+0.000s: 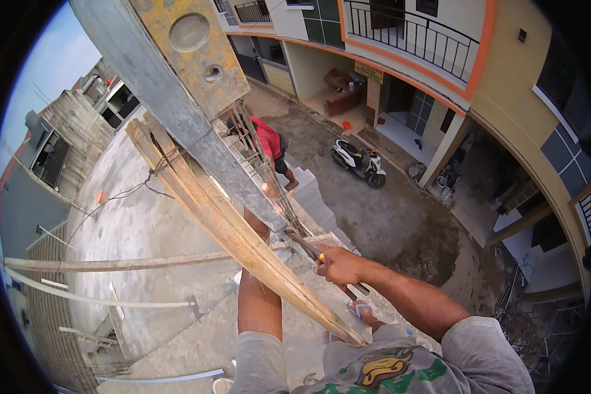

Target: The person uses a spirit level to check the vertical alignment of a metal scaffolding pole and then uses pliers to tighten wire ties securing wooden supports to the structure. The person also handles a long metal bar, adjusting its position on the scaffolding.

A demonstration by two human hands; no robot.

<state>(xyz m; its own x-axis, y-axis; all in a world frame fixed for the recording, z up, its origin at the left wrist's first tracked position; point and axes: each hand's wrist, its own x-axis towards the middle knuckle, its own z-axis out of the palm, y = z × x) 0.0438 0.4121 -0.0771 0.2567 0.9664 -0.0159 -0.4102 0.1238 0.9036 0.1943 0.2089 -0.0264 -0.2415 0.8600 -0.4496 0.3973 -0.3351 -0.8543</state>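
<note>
Brown, long-handled pincers (308, 247) sit in the right hand (340, 266), its fingers wrapped round the handles, the head at 10 o'clock, near the lower end of a grey beam (177, 111). Also at 10 o'clock from it, the left hand (257, 224) is mostly hidden behind beam and wooden plank (223, 220); its grip I cannot tell. At 11 o'clock is a person in red (266, 138); at 12, a white scooter (359, 163).

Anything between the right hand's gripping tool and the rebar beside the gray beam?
Nothing visible. The right hand holds the tool with its tip at the gray beam's lower end, close to the rebar; contact unclear. The timber crosses over the left forearm, not the tool.
</note>
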